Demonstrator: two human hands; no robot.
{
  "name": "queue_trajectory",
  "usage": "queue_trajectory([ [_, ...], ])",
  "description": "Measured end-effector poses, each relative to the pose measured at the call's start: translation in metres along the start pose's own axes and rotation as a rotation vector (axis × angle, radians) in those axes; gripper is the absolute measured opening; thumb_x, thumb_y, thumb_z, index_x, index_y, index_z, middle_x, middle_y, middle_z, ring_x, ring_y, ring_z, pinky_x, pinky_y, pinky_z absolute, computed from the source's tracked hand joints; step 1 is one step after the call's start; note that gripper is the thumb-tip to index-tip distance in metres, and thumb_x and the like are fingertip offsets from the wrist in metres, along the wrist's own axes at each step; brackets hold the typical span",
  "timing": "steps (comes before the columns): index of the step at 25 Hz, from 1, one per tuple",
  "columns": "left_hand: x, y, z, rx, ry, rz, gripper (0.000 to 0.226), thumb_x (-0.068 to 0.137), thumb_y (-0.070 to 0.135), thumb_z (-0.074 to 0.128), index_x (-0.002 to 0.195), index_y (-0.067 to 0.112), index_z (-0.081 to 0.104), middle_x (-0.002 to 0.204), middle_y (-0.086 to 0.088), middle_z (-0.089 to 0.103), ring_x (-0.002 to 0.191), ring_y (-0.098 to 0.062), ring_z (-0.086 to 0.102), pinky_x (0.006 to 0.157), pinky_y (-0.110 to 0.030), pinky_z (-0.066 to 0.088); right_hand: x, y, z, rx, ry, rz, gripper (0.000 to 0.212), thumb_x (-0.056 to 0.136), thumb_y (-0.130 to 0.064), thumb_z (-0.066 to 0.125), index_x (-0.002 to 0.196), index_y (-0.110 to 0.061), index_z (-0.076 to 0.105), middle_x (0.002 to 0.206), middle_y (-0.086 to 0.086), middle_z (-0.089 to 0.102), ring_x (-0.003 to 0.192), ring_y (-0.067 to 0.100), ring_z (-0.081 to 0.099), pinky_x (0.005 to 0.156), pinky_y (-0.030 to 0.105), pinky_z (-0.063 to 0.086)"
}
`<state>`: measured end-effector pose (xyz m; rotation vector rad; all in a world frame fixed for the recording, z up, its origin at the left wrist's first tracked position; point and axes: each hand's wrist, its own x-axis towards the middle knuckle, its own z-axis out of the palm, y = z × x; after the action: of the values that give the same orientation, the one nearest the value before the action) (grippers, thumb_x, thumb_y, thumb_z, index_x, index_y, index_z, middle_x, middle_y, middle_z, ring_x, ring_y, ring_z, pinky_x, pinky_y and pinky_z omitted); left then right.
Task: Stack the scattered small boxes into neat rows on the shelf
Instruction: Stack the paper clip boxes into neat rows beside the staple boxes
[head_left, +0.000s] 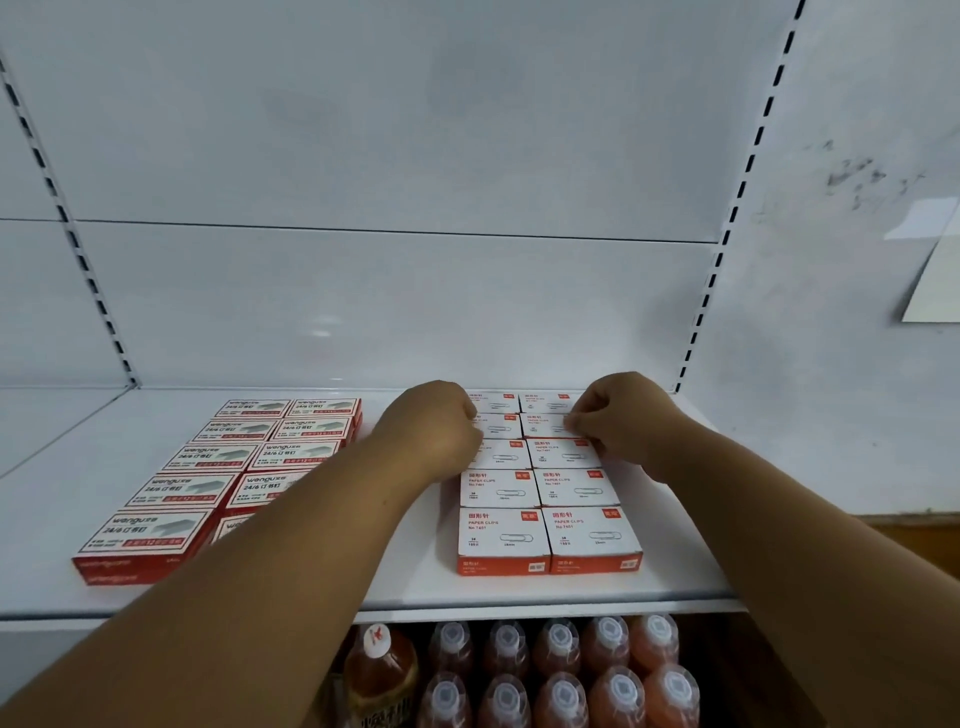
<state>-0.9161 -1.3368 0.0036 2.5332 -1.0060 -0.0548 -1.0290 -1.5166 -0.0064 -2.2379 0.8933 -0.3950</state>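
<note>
Head view: task looks nearly done. On the white shelf (332, 587) sit two tidy blocks. The paper clip boxes (545, 488) form a two-wide grid running front to back, edges touching, front pair square to the shelf lip. Left of that grid, well apart, the staple boxes (223, 467) sit in a similar two-wide block; the left forearm hides part of its right column, so I can't confirm every box there is flush.

Left hand (436, 421) has its fingers curled at the left edge of the paper clip grid, third row back; can't tell if it pinches a box or just nudges it. Right hand (618, 415) has its fingers bent onto the right column at the same depth, apparently pinching a box edge.

No loose boxes visible anywhere on the shelf. What's left, I'd say: squaring the rear rows of the paper clip grid.

Below the shelf: capped bottles (561, 670) in rows, not part of this.
</note>
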Motion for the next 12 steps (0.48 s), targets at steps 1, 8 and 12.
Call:
queue_trajectory([
  [1, 0.0012, -0.0009, 0.0024, 0.0, 0.003, 0.002, 0.031, 0.092, 0.025, 0.06, 0.123, 0.023, 0.064, 0.13, 0.003, 0.06, 0.118, -0.019, 0.054, 0.085, -0.023, 0.037, 0.001, 0.0006, 0.0016, -0.004, 0.003, -0.006, 0.013, 0.081, -0.023, 0.077, 0.081, -0.01, 0.072, 0.077, 0.005, 0.074, 0.062, 0.015, 0.064, 0.065, 0.032, 0.057],
  [8, 0.0038, -0.0029, 0.0037, -0.018, 0.009, 0.011, 0.022, 0.092, 0.028, 0.059, 0.111, 0.025, 0.071, 0.119, 0.008, 0.065, 0.109, -0.015, 0.059, 0.08, -0.022, 0.039, 0.0071, -0.0012, -0.0004, -0.03, -0.024, -0.011, 0.011, 0.08, -0.022, 0.078, 0.081, -0.012, 0.072, 0.08, 0.003, 0.073, 0.07, 0.017, 0.065, 0.068, 0.032, 0.055],
  [12, 0.0049, -0.0029, 0.0047, -0.035, 0.013, 0.008, 0.023, 0.092, 0.027, 0.061, 0.113, 0.025, 0.071, 0.117, 0.007, 0.066, 0.107, -0.015, 0.059, 0.081, -0.022, 0.041, 0.0079, 0.0002, -0.0011, -0.018, -0.021, -0.006, 0.011, 0.08, -0.021, 0.078, 0.081, -0.012, 0.073, 0.079, 0.002, 0.072, 0.069, 0.015, 0.063, 0.064, 0.027, 0.052],
])
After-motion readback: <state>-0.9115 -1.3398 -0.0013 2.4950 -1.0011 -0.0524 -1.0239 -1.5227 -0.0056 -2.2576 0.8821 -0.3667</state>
